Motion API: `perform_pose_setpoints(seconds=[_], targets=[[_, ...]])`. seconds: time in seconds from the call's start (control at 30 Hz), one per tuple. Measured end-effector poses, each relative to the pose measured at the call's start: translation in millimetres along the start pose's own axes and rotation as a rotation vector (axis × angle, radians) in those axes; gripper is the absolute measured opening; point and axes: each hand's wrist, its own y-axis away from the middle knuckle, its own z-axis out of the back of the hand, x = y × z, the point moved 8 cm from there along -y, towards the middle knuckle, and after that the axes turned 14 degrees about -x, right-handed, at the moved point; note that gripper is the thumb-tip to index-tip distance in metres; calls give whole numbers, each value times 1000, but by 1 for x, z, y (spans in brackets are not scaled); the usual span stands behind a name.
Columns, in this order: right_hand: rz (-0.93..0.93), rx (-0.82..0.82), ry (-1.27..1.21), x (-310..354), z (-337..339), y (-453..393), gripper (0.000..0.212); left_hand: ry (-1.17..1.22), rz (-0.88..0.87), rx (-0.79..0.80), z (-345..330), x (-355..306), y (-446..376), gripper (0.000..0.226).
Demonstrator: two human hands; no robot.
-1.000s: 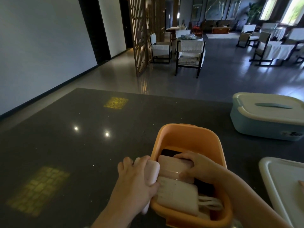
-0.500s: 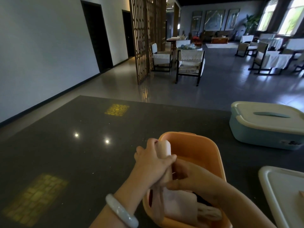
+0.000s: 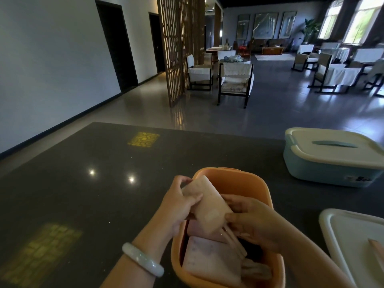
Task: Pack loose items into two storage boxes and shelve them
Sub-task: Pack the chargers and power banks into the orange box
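An open orange storage box (image 3: pixel 239 177) stands on the dark table in front of me. Both hands hold a pale pink flat pack (image 3: pixel 207 206) tilted over the box's left part. My left hand (image 3: pixel 176 204) grips its upper left end with thumb on top. My right hand (image 3: pixel 249 219) pinches its lower right side, just above thin straps hanging from it. Beneath lie two more pale pink packs (image 3: pixel 209 260) and a dark item inside the box. A blue storage box (image 3: pixel 324 169) with a cream lid shut on it stands at the right.
A loose cream lid (image 3: pixel 353 235) lies at the lower right edge of the dark speckled table (image 3: pixel 83 183). The table's left half is bare. Beyond its far edge are open floor, chairs and a wooden lattice screen.
My left hand has swung the pink pack from upright at the box's left rim to flat and tilted over the box. My right hand came up from inside the box and took hold of it.
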Motion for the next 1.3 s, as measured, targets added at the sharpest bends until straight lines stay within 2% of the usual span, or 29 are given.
perform_pose_setpoints(seconds=[0.07, 0.13, 0.3, 0.4, 0.47, 0.5, 0.6, 0.7, 0.8, 0.87, 1.03, 1.13, 1.3], targets=[[57, -62, 113, 2, 4, -6, 39, 55, 24, -13, -1, 3, 1, 37], [156, -139, 346, 5, 5, -12, 43, 102, 30, -37, -1, 7, 2, 37], [524, -328, 853, 23, -6, -22, 80, 211, 23, -98, -7, 9, 3, 41], [667, -376, 861, 35, -5, -25, 79, 264, 2, -112, -7, 6, 3, 41], [642, -390, 774, 35, 4, -30, 79, 242, -50, -103, -4, 6, 1, 36], [627, -397, 754, 33, 9, -34, 79, 157, -113, -123, 1, 4, 0, 31], [575, -380, 810, 23, 21, -54, 79, -260, -313, -225, 17, 6, -8, 35], [504, -289, 881, 15, 26, -78, 66, -451, -244, -136, 14, 32, -17, 48], [430, -193, 916, 2, 25, -97, 59, -377, -180, 31, -2, 55, -15, 27], [367, -143, 915, -9, 24, -108, 54, -302, -189, 43, -4, 59, -13, 22], [377, -108, 966, -23, 22, -116, 31, -303, -240, 4, -3, 64, -17, 33], [223, -2, 826, -40, 17, -121, 46, -331, -252, -6, -3, 69, -22, 50], [25, 28, 584, -51, 21, -124, 41, -328, -250, -6, -4, 73, -26, 50]])
